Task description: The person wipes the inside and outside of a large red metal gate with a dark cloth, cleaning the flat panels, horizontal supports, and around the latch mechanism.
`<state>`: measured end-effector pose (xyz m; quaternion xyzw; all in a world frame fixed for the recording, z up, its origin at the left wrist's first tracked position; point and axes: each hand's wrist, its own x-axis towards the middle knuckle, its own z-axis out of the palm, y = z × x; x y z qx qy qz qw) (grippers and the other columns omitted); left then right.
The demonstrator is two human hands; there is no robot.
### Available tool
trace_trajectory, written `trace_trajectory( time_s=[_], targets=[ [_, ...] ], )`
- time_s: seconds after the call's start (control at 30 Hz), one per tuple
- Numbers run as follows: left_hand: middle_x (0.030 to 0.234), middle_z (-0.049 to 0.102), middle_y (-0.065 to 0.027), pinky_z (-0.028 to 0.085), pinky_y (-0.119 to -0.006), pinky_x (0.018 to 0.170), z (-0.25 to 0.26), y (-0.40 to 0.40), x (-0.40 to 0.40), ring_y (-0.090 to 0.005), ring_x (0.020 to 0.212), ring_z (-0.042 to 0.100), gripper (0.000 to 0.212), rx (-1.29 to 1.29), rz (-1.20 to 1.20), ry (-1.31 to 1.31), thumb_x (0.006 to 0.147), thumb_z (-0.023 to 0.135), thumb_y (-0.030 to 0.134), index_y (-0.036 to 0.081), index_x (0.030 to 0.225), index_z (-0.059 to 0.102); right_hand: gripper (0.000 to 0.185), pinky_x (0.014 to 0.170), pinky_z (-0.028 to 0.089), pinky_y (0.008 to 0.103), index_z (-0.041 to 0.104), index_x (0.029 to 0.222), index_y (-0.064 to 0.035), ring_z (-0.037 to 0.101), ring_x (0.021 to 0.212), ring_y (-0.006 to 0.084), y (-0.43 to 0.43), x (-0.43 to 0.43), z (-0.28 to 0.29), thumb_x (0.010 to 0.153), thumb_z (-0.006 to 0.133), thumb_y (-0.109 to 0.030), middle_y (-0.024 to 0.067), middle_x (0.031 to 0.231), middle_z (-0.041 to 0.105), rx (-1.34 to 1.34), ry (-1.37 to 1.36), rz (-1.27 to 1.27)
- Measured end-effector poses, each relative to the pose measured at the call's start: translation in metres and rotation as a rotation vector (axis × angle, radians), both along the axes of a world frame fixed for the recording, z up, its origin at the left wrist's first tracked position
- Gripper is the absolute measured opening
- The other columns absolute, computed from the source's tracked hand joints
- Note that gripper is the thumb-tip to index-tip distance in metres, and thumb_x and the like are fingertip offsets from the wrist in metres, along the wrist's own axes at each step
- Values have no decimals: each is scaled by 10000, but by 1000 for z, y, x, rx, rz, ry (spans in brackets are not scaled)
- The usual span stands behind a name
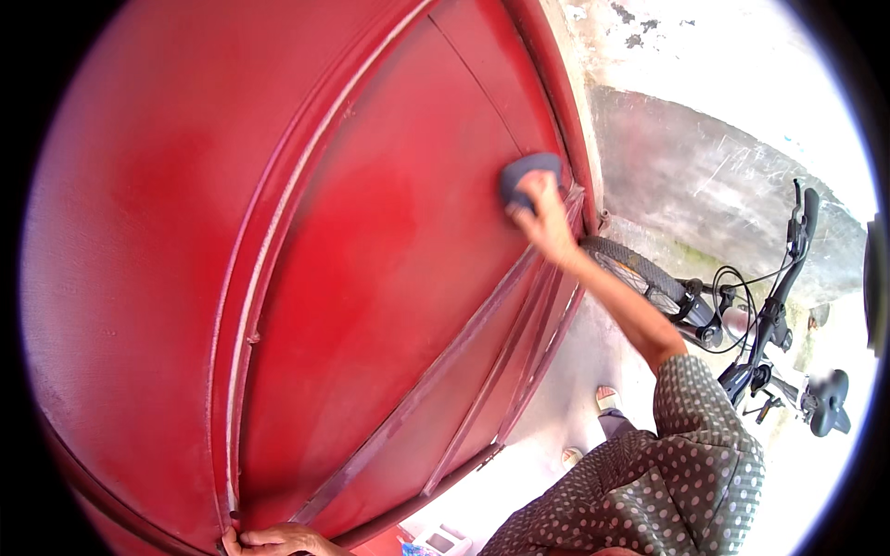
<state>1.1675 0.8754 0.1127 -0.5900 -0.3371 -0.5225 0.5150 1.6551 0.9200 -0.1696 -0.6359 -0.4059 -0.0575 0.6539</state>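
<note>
A red metal door [348, 229] with raised rails fills the left and middle of the view. My right hand [553, 222] presses a dark grey cloth [530, 165] against its panel, near the frame at the upper right; hand and cloth are blurred. At the bottom edge of the view, my left hand [274, 538] has its fingers curled around the end of a long door rail [271, 250]. Part of that hand is cut off by the picture's rim. Below the cloth, several narrow ribs [424, 389] cross the door's lower part.
A bicycle [758, 333] stands to the right, its front tyre [629, 260] close to the door frame [567, 104] and my right forearm. Behind it rises a stained grey wall [667, 153]. My sandalled feet [607, 398] are on the pale floor. A white plastic object [445, 541] lies at the bottom.
</note>
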Motion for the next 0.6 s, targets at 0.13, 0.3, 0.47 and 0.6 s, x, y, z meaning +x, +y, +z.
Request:
trace_trajectory(
  time_s=[0.13, 0.3, 0.47, 0.6],
  targets=[
    [972, 535, -111, 438, -364, 798, -11, 15, 1, -230, 851, 520, 267, 26, -71, -83, 1004, 399, 206, -16, 1018, 546, 441, 857, 489, 383, 657, 1072, -138, 536, 1031, 305, -27, -70, 54, 655, 802, -137, 124, 1197, 488, 90, -251, 329],
    [946, 493, -104, 426, -377, 766, 6, -4, 8, -234, 819, 482, 333, 30, 15, -32, 1042, 361, 306, 2, 1039, 497, 514, 1047, 331, 492, 600, 1206, -119, 411, 1247, 387, 17, -26, 63, 726, 747, -230, 146, 1362, 456, 249, -195, -73],
    [959, 494, -100, 420, -375, 778, -3, -2, 3, -232, 824, 480, 313, 12, -9, -8, 1048, 366, 282, -2, 1047, 497, 507, 1142, 164, 544, 433, 1444, -153, 252, 1425, 425, 59, 98, 129, 983, 484, -360, 99, 1534, 361, 470, 67, -18],
    [961, 485, -96, 419, -366, 767, -10, -2, 15, -222, 816, 475, 330, 27, 2, 4, 1050, 367, 303, 1, 1042, 498, 578, 1148, 126, 588, 381, 1471, -143, 188, 1449, 424, 62, 46, 123, 958, 530, -363, 106, 1566, 296, 393, 92, -179]
  ],
)
